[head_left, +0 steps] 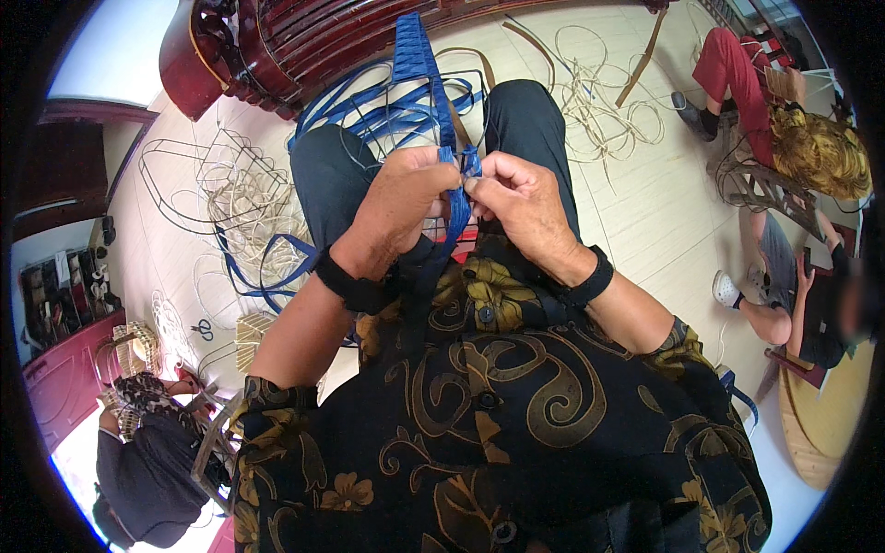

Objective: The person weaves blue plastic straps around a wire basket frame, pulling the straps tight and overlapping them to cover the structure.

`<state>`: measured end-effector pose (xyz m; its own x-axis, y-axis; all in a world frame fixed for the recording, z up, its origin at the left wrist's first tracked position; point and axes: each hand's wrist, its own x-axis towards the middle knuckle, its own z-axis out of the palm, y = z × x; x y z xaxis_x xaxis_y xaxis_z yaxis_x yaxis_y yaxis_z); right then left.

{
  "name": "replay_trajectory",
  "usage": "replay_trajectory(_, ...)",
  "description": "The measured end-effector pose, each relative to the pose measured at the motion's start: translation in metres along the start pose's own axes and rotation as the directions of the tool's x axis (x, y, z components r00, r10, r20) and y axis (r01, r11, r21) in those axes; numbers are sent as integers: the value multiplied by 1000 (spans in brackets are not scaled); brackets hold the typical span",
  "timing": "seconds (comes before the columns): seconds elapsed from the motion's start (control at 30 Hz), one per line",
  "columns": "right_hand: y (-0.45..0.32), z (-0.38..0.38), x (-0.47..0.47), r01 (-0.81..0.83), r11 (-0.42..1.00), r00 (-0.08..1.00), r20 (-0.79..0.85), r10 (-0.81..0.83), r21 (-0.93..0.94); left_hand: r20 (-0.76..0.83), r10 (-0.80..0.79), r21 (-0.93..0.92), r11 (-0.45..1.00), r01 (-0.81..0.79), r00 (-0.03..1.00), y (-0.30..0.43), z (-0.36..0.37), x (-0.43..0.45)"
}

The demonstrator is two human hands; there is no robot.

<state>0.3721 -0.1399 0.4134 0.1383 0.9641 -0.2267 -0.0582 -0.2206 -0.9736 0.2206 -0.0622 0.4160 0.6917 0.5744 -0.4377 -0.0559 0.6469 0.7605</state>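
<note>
Between my knees is a dark wire frame (pixel 366 114), with a band of blue woven strip (pixel 413 52) wrapped along one part of it. My left hand (pixel 408 197) pinches a flat blue strip (pixel 457 214) between thumb and fingers, and the strip hangs down toward my lap. Close beside it, the fingertips of my right hand (pixel 522 193) grip a short folded piece of the blue strip (pixel 472 160) at the frame's edge. My fingers hide how the strip passes around the wire there. Long loops of blue strip (pixel 314 128) lie on the floor behind the frame.
Tangled pale cord (pixel 601 104) lies on the floor at the upper right. More cord (pixel 242 200) and wire frames (pixel 162 186) lie to the left, near scissors (pixel 201 330). A carved wooden bench (pixel 311 41) stands ahead. Other people sit at right and lower left.
</note>
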Motion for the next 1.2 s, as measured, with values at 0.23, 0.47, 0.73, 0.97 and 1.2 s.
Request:
replay_trajectory(0.23,-14,-11,3,-201,931,973,173,154,305,147,9,-129,992,10,989,7,-7,-3)
replay_trajectory(0.47,-13,-12,5,-213,944,958,242,152,253,135,19,-87,996,-7,991,8,-17,-9)
replay_trajectory(0.73,-11,-13,6,-194,968,943,300,140,160,94,-22,61,998,16,995,14,-12,-15)
replay_trajectory(0.97,-9,-9,4,-216,968,947,269,177,124,121,-42,220,975,15,992,13,-15,-14)
replay_trajectory(1.2,-11,-6,2,-267,942,945,247,214,203,130,-33,210,978,5,991,13,-7,-23)
